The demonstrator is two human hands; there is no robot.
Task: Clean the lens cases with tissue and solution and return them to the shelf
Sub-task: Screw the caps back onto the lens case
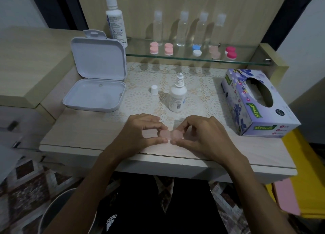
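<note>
The pale pink lens case (169, 134) lies near the table's (84, 128) front edge, each cap pinched by the left hand (140, 130) and right hand (198, 133). It looks light, stiff and small, probably slippery when wet, so gripping the caps' rims seems best.

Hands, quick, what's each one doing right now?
Left hand: pinching the left cap of the pale pink lens case.
Right hand: pinching the right cap of the same case.
</note>
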